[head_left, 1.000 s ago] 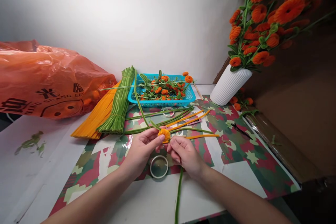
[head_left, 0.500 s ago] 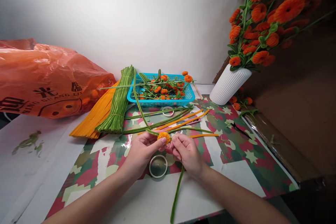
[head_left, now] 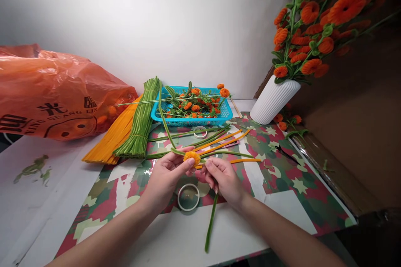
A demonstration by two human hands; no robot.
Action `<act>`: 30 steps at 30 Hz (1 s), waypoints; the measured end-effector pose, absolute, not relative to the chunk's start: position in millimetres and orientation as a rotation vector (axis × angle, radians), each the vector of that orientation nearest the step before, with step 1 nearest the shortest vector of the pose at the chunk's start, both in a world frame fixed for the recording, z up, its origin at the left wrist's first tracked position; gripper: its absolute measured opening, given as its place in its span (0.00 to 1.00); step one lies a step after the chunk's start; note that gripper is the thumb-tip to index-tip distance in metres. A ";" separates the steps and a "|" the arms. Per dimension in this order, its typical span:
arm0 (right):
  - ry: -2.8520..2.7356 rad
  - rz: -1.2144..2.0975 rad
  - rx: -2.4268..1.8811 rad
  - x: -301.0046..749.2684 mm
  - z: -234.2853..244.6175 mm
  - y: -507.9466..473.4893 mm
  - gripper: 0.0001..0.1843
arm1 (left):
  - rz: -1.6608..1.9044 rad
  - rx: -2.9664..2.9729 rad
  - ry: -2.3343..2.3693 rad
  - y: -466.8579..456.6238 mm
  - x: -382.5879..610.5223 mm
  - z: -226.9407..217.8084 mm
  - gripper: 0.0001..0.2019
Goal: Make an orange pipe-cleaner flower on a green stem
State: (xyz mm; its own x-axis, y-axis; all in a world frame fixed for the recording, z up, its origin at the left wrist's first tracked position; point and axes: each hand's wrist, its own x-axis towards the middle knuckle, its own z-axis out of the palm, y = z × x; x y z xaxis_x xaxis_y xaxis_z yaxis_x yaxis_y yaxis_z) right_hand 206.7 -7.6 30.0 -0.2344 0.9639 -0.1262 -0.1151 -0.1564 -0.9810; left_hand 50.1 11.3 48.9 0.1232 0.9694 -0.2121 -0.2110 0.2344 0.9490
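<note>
Between the thumb and fingers of my left hand (head_left: 167,175) is a small orange pipe-cleaner flower (head_left: 191,159), its ribbed round head facing up. My right hand (head_left: 224,179) pinches a green pipe cleaner (head_left: 211,225) just right of the flower; one end hangs down below that hand toward the white sheet. Another green length rises from behind the flower toward the basket. Where the green pieces join the flower is hidden by my fingers. A roll of tape (head_left: 188,197) lies on the mat just below my hands.
Loose green and orange pipe cleaners (head_left: 219,144) lie beyond my hands. Behind them stand a blue basket (head_left: 194,122) of flowers, a green bundle (head_left: 138,121) and an orange bundle (head_left: 109,139). An orange bag (head_left: 62,91) is left; a white vase (head_left: 274,102) and scissors (head_left: 286,154) are right.
My left hand and the flower have shifted slightly left and up, opening a little more space from my right hand. The hanging green end has risen somewhat.
</note>
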 end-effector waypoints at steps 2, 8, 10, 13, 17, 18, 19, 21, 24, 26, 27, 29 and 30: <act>-1.224 1.514 -1.108 209.1 32.9 -7.5 0.23 | 1.076 0.954 1.073 12.2 48.9 50.6 0.22; -1.313 1.405 -1.084 209.6 35.9 -8.0 0.22 | 1.038 0.968 1.035 11.8 49.7 45.0 0.15; -1.335 1.410 -1.070 209.3 34.1 -8.0 0.21 | 1.013 0.978 1.009 10.5 50.6 43.2 0.13; -1.361 1.410 -1.067 209.7 31.3 -7.7 0.21 | 0.970 0.983 0.984 8.5 51.6 41.5 0.13; -1.331 1.493 -1.080 212.1 29.8 -6.7 0.21 | 0.971 0.972 1.003 9.5 50.7 43.6 0.14; -1.316 1.529 -1.085 212.9 29.8 -6.5 0.21 | 0.993 0.969 1.015 10.4 50.2 44.8 0.15; -1.303 1.560 -1.089 213.6 30.1 -6.3 0.21 | 1.018 0.964 1.026 11.2 49.9 46.0 0.16; -1.298 1.584 -1.094 214.4 31.4 -6.4 0.20 | 1.047 0.954 1.030 12.3 49.7 47.9 0.16; -1.348 1.552 -1.094 213.6 34.9 -7.1 0.20 | 1.019 0.953 0.994 11.7 50.7 48.0 0.13; -1.395 1.529 -1.087 212.8 37.0 -7.6 0.20 | 0.982 0.966 0.974 10.5 51.5 47.7 0.12; -1.408 1.520 -1.081 212.6 37.6 -7.7 0.20 | 0.967 0.974 0.972 10.0 51.7 47.8 0.11; -1.404 1.504 -1.080 212.9 37.7 -7.6 0.18 | 0.949 0.991 0.981 9.7 51.3 48.8 0.11; -1.389 1.496 -1.086 213.4 37.4 -7.5 0.17 | 0.948 1.000 0.987 9.8 50.8 49.5 0.11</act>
